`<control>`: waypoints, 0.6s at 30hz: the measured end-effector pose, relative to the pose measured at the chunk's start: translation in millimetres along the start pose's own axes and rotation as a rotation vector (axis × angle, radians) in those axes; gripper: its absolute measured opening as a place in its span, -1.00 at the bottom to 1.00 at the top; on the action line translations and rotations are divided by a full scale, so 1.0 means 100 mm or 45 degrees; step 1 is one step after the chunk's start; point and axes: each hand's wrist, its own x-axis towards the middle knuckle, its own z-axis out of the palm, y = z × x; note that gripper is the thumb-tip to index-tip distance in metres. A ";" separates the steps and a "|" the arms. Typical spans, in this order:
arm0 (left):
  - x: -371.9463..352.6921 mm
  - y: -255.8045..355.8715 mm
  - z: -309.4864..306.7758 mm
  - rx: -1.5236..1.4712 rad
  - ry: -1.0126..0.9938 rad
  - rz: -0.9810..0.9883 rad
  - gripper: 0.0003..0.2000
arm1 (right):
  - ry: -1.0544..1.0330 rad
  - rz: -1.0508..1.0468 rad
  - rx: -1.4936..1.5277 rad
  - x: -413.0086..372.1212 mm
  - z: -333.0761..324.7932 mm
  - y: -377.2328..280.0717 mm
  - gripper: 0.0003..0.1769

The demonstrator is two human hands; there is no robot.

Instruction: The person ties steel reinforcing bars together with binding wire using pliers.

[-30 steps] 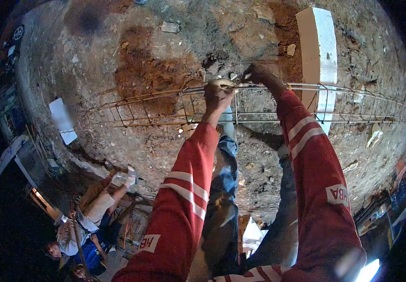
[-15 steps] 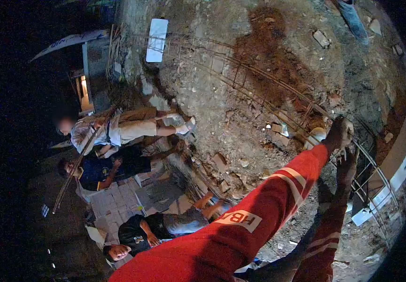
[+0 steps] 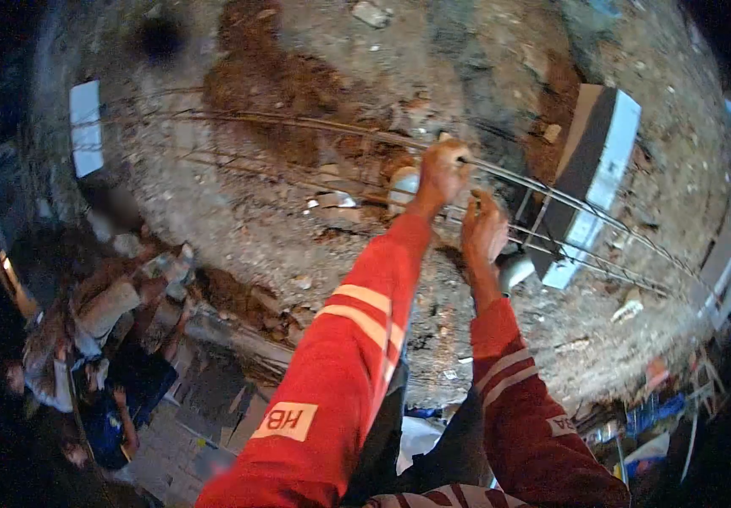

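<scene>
In the head view, the person looks down on rough, stony ground (image 3: 298, 245) with patches of red-brown earth. A long, rusty steel rebar cage (image 3: 315, 125) lies across this ground, running from the upper left towards the right edge, with thin wire stirrups joining its bars.

The left hand (image 3: 443, 169), at the end of a red sleeve with white stripes, sits on the top bar about midway along the rebar cage. Its fingers (image 3: 454, 157) are curled tightly round that bar in a closed fist.

The right hand (image 3: 484, 227), in a matching red sleeve, is just below and to the right of the left hand, against the side of the cage. Its fingers (image 3: 486, 203) point up towards a lower bar. Whether they grip it cannot be told.

A thick white rectangular block (image 3: 607, 161) with a dark side face lies across the cage just right of the hands. A flat white panel (image 3: 86, 127) lies near the cage's far left end. At lower left, other people (image 3: 103, 339) sit together on paving, blurred and dim.
</scene>
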 end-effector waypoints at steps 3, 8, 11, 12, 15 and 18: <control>-0.04 0.15 -0.05 -0.024 0.063 -0.031 -0.88 | -0.004 -0.070 -0.037 -0.12 -0.29 -0.16 -0.79; -0.09 0.09 -0.13 -0.083 0.055 0.012 -0.89 | -0.387 -0.610 -0.305 0.47 -0.64 -0.52 -0.79; -0.07 0.19 -0.16 -0.069 0.016 -0.055 -0.50 | -0.346 -0.983 -0.392 1.09 -0.74 -0.65 -0.77; -0.08 0.25 -0.14 -0.071 0.006 -0.053 -0.50 | -0.383 -1.130 -0.396 1.26 -0.71 -0.66 -0.76; -0.03 0.33 -0.07 0.069 0.120 -0.118 -0.22 | -0.457 -1.014 -0.272 1.57 -0.54 -0.60 -0.80; -0.03 0.32 0.03 0.039 0.205 -0.257 -0.26 | -0.158 -0.627 0.006 1.55 -0.56 -0.15 -0.78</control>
